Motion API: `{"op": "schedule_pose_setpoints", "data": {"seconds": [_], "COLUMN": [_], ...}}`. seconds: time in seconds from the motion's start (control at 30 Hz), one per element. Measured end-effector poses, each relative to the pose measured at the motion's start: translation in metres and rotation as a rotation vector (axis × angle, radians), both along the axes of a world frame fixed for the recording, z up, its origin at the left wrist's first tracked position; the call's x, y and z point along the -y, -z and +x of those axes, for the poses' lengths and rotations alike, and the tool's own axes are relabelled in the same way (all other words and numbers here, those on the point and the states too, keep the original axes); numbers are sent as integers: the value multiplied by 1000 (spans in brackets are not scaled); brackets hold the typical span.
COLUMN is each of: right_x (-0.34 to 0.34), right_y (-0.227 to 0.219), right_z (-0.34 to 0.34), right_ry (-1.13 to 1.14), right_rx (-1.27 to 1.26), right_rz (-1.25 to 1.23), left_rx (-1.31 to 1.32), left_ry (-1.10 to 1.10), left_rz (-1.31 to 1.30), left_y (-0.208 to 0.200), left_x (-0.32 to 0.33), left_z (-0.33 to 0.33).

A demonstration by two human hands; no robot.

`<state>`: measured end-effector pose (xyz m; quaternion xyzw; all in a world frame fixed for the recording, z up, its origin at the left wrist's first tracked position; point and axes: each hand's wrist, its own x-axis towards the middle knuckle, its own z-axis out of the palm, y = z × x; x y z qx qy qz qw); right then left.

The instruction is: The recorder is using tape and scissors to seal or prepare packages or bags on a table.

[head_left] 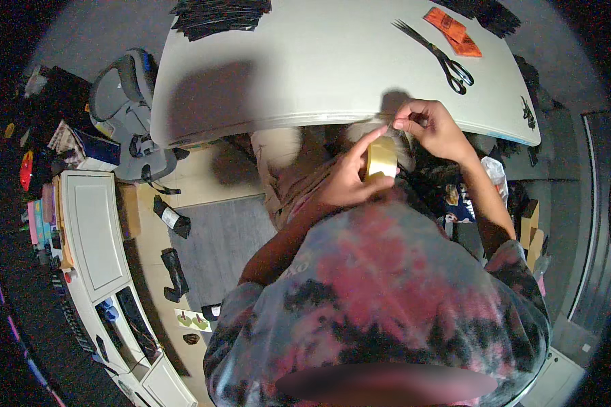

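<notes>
Just right of the middle of the frame, at the near edge of the worktop (305, 61), the roll of tape (381, 159) was held in the closed left hand (349, 178) while its loose end was pinched by the right hand (433, 125), best pulled slowly and straight.

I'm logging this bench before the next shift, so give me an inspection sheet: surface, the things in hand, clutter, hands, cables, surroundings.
Surface: pale table, mostly bare in the middle.
Things in hand: yellowish tape roll at the table's near edge.
Clutter: black scissors, orange packets, dark stacks at the far edge.
Hands: left hand grips the tape roll; right hand pinches something at the roll's top, too small to tell.
Cables: nothing seen.
Surroundings: grey seat left of the table, white cabinet lower left, dark items on the floor.
</notes>
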<state>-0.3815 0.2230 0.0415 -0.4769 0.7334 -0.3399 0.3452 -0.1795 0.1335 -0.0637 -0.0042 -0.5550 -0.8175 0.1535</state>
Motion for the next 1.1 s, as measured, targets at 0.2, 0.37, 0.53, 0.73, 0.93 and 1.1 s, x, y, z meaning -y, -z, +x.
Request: {"op": "schedule_pose_setpoints", "data": {"seconds": [0.2, 0.37, 0.53, 0.73, 0.93, 1.1], "right_x": [-9, 16, 48, 64, 70, 72], "right_y": [-44, -34, 7, 7, 5, 7], "right_z": [60, 23, -8, -14, -13, -16], "right_ry": [-307, -144, -50, -140, -155, -145], "right_rx": [-674, -620, -464, -504, -494, -496], "right_rz": [-508, -327, -87, -40, -1, 2], "left_rx": [95, 92, 101, 118, 26, 21], "left_ry": [-139, -74, -80, -56, -94, -93], "left_rz": [-81, 11, 96, 44, 44, 19], "left_y": [53, 31, 29, 25, 27, 29], "left_x": [1, -1, -5, 2, 2, 2], "left_z": [-18, -10, -9, -3, -6, -7]}}
